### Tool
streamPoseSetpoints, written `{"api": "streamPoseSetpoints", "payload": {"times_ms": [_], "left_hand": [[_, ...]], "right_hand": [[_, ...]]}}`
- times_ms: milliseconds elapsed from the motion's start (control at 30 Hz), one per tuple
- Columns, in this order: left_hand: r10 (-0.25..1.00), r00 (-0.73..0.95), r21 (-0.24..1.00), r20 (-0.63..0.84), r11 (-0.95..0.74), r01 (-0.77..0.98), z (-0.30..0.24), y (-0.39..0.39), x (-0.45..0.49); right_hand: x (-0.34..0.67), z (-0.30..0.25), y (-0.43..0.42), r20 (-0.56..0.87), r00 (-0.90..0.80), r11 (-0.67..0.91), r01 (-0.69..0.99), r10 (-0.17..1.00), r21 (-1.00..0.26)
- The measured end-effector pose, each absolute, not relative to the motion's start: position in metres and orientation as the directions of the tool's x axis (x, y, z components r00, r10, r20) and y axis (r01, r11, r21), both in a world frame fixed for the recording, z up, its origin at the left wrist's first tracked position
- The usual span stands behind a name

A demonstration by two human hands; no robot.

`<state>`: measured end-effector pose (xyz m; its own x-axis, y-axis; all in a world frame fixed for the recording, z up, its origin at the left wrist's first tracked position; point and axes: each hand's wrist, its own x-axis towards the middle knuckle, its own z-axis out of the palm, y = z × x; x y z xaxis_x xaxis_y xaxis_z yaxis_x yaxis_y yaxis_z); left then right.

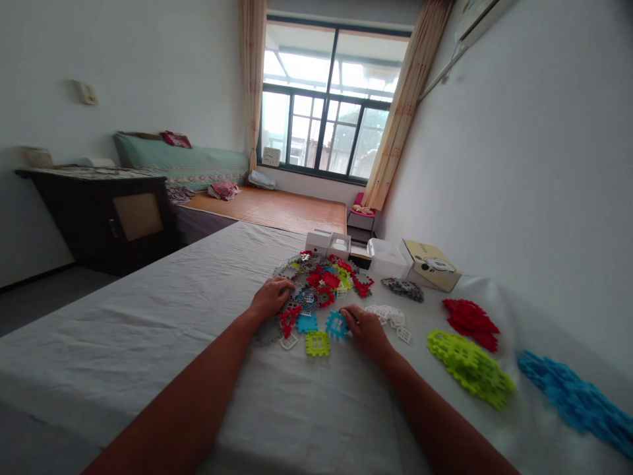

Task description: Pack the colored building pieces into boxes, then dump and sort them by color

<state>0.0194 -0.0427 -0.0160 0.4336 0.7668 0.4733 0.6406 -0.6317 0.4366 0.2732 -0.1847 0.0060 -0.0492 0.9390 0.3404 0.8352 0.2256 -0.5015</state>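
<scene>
A mixed pile of plastic building tiles [324, 280] in grey, red, white, green and blue lies on the cloth-covered table. My left hand [270, 298] rests at its left edge, fingers curled over grey pieces; what they grip is hidden. Between the thumb and fingers of my right hand [366, 330] is a blue square tile [336, 324] with a window-like centre. Just left of it are a green square tile [317, 344] and another blue tile [306, 322]. Red toothed pieces [289, 321] lie nearer my left hand.
Sorted heaps lie to the right: white pieces [390, 315], grey pieces [403, 289], red pieces [471, 323], green tiles [469, 368] and blue tiles [573, 396]. Behind stand a clear plastic box [388, 258], a yellow-and-white carton [431, 264] and small white boxes [319, 242].
</scene>
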Motion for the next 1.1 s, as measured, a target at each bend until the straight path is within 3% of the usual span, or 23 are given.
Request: {"api": "streamPoseSetpoints", "payload": {"times_ms": [200, 433, 733, 967, 1100], "left_hand": [[0.773, 0.433, 0.429, 0.463, -0.623, 0.654, -0.013, -0.045, 0.020], [0.773, 0.427, 0.437, 0.469, -0.623, 0.648, -0.014, -0.045, 0.020], [0.782, 0.425, 0.440, 0.456, -0.613, 0.656, -0.014, -0.045, 0.019], [0.778, 0.427, 0.437, 0.461, -0.618, 0.653, -0.015, -0.044, 0.019], [0.775, 0.428, 0.428, 0.464, -0.619, 0.658, -0.016, -0.044, 0.018]], "right_hand": [[0.282, -0.001, -0.181, 0.355, -0.077, 0.253, 0.840, 0.932, -0.481], [0.278, 0.003, -0.187, 0.256, -0.304, 0.384, 0.843, 0.918, -0.376], [0.280, 0.007, -0.188, 0.370, -0.239, 0.377, 0.850, 0.898, -0.367], [0.285, 0.002, -0.187, 0.278, -0.176, 0.289, 0.847, 0.944, -0.447], [0.286, 0.009, -0.189, 0.269, -0.190, 0.290, 0.868, 0.944, -0.404]]}}
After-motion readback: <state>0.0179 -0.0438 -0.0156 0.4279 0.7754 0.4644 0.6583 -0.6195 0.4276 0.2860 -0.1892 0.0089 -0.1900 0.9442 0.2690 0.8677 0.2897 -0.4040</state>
